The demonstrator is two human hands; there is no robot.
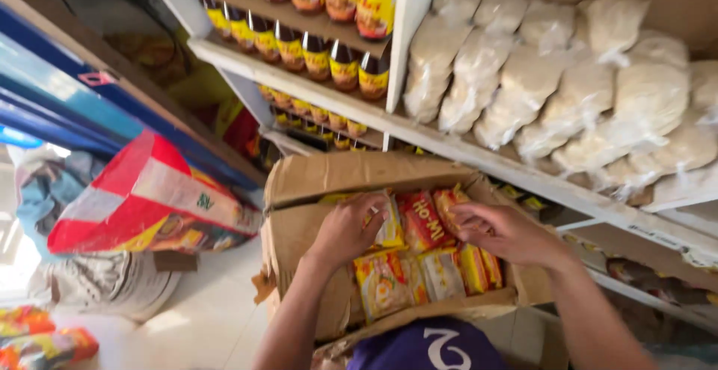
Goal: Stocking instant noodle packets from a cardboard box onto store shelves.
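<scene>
An open brown cardboard box (299,183) stands in front of me, filled with several yellow, orange and red noodle packets (422,224). My left hand (348,228) reaches into the box's left side, its fingers curled over the top of a yellow packet (390,229). My right hand (505,231) is in the right side, fingers closed on an orange-red packet (449,199). More packets (381,284) lie flat in the near part of the box.
White shelves (449,145) behind the box carry rows of dark sauce bottles (329,59) and clear bags of pale goods (568,93). A red-and-white woven sack (149,198) lies at left on grey sacks. Colourful packets (37,340) sit on the floor, bottom left.
</scene>
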